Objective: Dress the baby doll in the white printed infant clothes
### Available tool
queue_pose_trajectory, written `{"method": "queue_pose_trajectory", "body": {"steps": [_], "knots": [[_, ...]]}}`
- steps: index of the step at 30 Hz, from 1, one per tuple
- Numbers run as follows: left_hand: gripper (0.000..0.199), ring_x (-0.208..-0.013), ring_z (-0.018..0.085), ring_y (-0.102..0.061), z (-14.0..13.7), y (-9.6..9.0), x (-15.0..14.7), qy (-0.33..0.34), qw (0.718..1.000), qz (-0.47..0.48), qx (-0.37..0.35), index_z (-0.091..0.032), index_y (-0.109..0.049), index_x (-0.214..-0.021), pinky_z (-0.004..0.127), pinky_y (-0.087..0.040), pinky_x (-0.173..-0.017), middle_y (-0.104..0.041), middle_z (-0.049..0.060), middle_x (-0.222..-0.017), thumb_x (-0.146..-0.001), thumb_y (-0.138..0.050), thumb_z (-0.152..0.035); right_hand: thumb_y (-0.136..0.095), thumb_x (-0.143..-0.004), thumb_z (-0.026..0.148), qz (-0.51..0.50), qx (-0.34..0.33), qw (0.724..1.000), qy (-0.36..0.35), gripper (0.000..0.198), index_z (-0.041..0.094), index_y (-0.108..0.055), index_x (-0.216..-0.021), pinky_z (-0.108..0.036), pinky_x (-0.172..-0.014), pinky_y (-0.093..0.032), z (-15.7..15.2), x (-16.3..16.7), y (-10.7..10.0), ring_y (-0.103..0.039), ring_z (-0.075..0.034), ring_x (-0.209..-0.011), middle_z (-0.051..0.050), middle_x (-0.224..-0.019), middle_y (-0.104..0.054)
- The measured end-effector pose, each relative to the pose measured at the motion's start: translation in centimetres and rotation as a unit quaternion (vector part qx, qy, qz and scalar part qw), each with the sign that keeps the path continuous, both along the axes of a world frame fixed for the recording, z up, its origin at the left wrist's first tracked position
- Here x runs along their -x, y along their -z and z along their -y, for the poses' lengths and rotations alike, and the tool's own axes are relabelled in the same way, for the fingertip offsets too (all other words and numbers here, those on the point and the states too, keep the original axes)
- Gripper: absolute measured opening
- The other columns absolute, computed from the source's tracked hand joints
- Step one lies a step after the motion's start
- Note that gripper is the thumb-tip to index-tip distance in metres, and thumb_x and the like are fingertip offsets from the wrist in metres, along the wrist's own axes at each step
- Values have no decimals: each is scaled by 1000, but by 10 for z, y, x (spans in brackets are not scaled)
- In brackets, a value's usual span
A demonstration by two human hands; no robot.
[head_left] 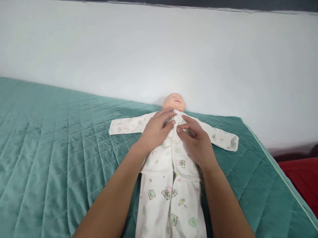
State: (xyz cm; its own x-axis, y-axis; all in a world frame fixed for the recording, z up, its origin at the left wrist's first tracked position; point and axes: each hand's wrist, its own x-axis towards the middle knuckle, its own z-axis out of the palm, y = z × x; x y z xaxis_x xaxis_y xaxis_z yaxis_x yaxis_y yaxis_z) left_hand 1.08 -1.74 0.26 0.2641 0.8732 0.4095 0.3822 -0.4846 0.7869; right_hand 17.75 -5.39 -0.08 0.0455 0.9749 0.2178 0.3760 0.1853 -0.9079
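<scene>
A baby doll (173,101) lies on its back, dressed in a white long-sleeved baby shirt (160,160) and matching trousers (154,207), both printed with small green bears. At the upper front of the shirt, a small button (176,125) shows between my hands. My left hand (159,127) rests over the chest, its thumb and fingertips gripping the placket from the left. From the other side, my right hand (195,136) pinches the shirt edge beside the button with thumb and index finger. Below them the placket runs down the middle; my hands cover part of the chest.
Under the doll spreads a green quilted bedcover (70,151), with a piped edge on the right. A white wall (151,52) rises just behind the doll's head. Past the bed's right edge is a red object (306,182), only partly in view.
</scene>
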Motion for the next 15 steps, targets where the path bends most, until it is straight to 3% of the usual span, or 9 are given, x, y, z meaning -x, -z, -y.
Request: {"method": "queue_pose_trajectory", "body": {"steps": [5, 8, 11, 15], "knots": [[40, -138, 20, -48, -7, -2, 0, 4, 1000, -2, 3, -27, -55, -136, 38, -37, -118, -56, 2, -146, -98, -44, -29, -66, -87, 43, -14, -16, 1000, 8, 18, 29, -72, -95, -46, -102, -47, -2, 1, 5, -57, -27, -124, 1, -149, -52], [39, -137, 21, -49, -9, -2, 0, 1, 1000, -13, 18, -29, -55, -136, 39, -39, -116, -57, 1, -145, -98, -45, -33, -65, -87, 46, -10, -21, 1000, 20, 37, 32, -63, -122, -48, -108, -44, -6, 0, 10, -51, -27, -132, -3, -146, -54], [39, -134, 20, -50, -10, 0, 0, -9, 1000, -29, 2, -28, -55, -136, 38, -40, -115, -58, 1, -143, -99, -45, -35, -61, -90, 53, 33, -15, 999, 9, 56, 32, -51, -140, -54, -115, -37, -11, -2, 14, -45, -29, -138, -6, -150, -50], [38, -135, 20, -48, -11, 1, -2, -15, 997, -68, -20, -25, -58, -133, 38, -36, -117, -59, 2, -142, -101, -41, -36, -52, -93, 57, 106, -53, 993, -25, 53, 30, -53, -139, -54, -122, -25, -22, -3, 15, -34, -28, -147, -5, -157, -42]]}}
